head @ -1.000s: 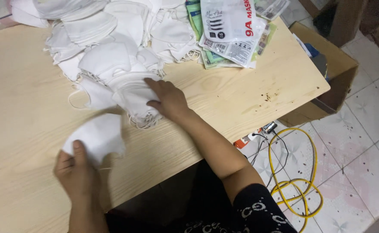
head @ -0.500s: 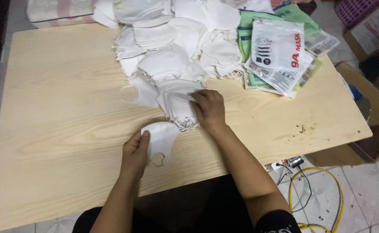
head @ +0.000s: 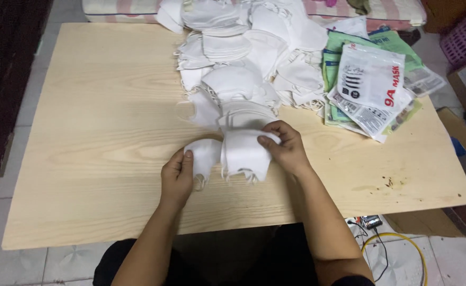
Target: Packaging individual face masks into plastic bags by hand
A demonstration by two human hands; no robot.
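I'm seeing my left hand (head: 177,177) pinching a soft white folded mask (head: 203,156), while my right hand (head: 286,148) is closing its grip on a small stack of masks (head: 245,154) mid-counter; the crumpled pile (head: 243,58) is lying at twelve o'clock on the pale wood-grain counter (head: 95,132).

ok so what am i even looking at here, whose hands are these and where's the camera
There is no machine here: the hands belong to a person, and the one camera sits on that person's head, looking down, so the arms come in from the bottom edge.

The surface is a pale wooden table. At its far side lies a big heap of white face masks, and to the right of it a stack of flat printed packets, white and green.

The left hand holds a single folded white mask with its thumb on top. The right hand has its grip on a small stack of masks right beside it. On the floor at lower right is a yellow cable.
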